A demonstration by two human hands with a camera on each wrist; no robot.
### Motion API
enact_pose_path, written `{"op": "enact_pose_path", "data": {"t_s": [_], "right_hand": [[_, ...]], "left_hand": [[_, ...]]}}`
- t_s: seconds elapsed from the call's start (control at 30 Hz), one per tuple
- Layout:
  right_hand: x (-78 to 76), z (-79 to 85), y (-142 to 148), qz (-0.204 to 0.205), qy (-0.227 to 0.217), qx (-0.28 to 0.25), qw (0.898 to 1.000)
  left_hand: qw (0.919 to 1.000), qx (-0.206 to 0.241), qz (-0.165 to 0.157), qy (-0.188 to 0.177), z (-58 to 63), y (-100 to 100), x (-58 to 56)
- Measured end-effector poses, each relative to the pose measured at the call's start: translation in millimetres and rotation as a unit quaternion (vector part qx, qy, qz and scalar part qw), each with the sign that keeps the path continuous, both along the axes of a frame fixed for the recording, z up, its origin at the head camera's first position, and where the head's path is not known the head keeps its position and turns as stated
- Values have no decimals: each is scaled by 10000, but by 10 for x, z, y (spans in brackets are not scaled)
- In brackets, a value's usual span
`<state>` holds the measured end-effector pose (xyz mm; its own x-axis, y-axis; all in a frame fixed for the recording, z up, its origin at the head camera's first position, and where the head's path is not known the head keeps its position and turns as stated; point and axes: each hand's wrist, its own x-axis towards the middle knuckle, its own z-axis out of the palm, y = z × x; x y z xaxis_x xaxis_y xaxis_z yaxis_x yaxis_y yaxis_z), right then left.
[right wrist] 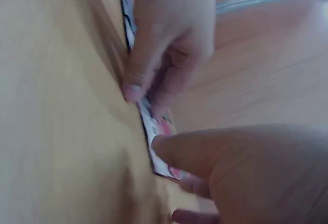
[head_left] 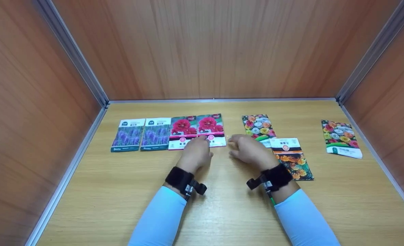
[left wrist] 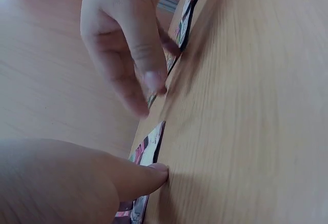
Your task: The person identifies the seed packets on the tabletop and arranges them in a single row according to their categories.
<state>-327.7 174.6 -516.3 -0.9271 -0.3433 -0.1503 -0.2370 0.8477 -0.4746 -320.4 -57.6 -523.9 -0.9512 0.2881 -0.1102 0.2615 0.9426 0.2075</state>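
Two flower seed packets with pink blooms, a left one (head_left: 182,127) and a right one (head_left: 210,124), lie flat side by side. My left hand (head_left: 196,152) rests over their near edge, fingertips touching where they meet. In the left wrist view, its thumb (left wrist: 154,175) lies at a packet's edge. Just off the right pink packet's right side is my right hand (head_left: 251,150), its fingers loosely bent, with nothing held. The right forearm partly covers an orange-flower packet (head_left: 292,162), whose top corner overlaps a mixed-flower packet (head_left: 256,124).
Two purple-flower packets, one outer (head_left: 128,136) and one inner (head_left: 156,135), continue the row leftward. Another mixed-flower packet (head_left: 342,136) lies far right. Wooden panels, including the back wall (head_left: 205,51), enclose the tabletop (head_left: 102,191) on three sides.
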Motion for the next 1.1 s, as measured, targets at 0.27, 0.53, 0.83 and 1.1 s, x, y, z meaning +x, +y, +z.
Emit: {"op": "enact_pose_path", "data": {"t_s": [0.27,0.53,0.83,1.1], "right_hand": [[-1,410,696,-1333,-499,462,9887],[27,442,1350,-1232,-1568,497,9786],[-33,319,1653,-1862,-1761,194,9664],[-157,213,1387,-1579,-820,267,9837]], "left_hand": [[9997,-109,82,-183,8,45,-11],[9995,-170,126,-251,-10,48,-30],[9992,-81,224,-329,-7,49,-26],[9992,-67,209,-324,8,36,-19]]}}
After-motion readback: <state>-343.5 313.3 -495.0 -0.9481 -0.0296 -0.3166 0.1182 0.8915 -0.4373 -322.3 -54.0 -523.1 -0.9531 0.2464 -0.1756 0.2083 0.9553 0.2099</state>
